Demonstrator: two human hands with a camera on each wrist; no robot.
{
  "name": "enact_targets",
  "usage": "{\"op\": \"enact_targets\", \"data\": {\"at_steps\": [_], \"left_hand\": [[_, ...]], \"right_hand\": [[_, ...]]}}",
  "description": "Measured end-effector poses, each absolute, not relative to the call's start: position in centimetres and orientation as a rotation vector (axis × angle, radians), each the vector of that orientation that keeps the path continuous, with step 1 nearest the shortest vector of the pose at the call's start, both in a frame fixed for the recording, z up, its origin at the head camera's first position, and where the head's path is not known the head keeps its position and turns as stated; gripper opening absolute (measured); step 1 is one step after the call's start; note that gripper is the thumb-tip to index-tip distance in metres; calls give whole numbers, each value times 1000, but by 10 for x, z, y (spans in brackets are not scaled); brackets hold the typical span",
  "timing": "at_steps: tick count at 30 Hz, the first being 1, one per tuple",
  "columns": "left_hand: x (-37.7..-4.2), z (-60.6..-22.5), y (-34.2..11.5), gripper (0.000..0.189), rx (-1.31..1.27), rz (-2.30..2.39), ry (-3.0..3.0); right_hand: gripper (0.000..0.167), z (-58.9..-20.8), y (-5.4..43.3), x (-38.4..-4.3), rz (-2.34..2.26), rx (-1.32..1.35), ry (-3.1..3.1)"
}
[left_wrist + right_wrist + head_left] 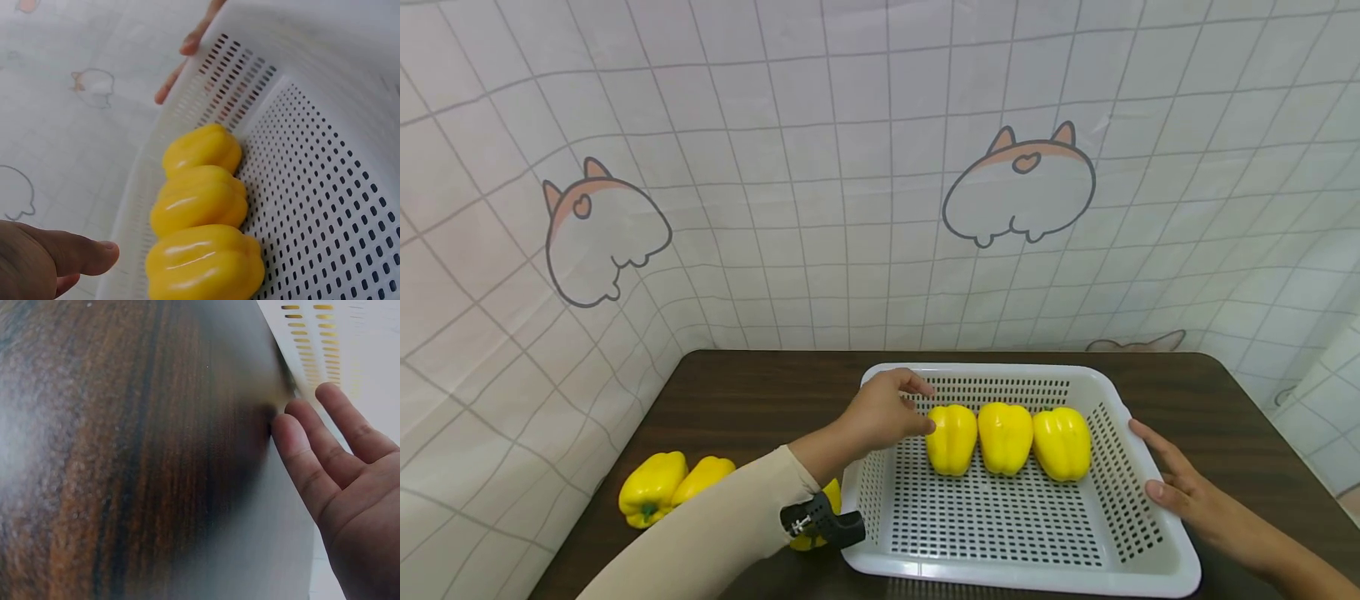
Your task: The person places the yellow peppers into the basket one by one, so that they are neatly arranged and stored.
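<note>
Three yellow bell peppers stand side by side along the far part of a white perforated basket [1000, 570]: a left one [952, 442], a middle one [1004, 438] and a right one [1062, 443]. My left hand [880, 414] hovers over the basket's left wall beside the left pepper, fingers loosely bent. In the left wrist view its thumb [87, 252] shows apart from the peppers, with nothing held. At the basket's right side, my right hand [1187, 492] rests straight fingers [290, 434] against the outer wall and rim.
Left of the basket, on the dark wooden table [760, 379], lie two yellow bell peppers [651, 490]. Another yellow pepper [807, 542] is partly hidden behind my left forearm, close to the basket's wall. A white gridded curtain [865, 275] hangs behind the table.
</note>
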State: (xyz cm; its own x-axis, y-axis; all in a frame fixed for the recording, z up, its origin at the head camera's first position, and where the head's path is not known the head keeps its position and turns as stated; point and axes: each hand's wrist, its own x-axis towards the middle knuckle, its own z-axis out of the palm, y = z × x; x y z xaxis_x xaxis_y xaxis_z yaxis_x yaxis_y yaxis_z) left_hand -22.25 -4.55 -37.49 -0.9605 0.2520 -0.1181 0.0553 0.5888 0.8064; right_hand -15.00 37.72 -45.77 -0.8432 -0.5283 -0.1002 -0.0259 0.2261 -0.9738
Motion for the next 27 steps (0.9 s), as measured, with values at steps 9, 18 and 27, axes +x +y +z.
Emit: {"op": "enact_targets", "data": {"at_steps": [9,18,27], "left_hand": [[-207,-362,-76,38,299,1366,2562],[-193,-360,-104,42,326,1422,2549],[-182,-358,-132,42,254,1438,2575]], "right_hand": [[69,-458,378,-149,-1646,-520,2091],[70,-457,380,-149,-1628,-530,2102],[70,-454,383,-152,-1604,-566,2118]]}}
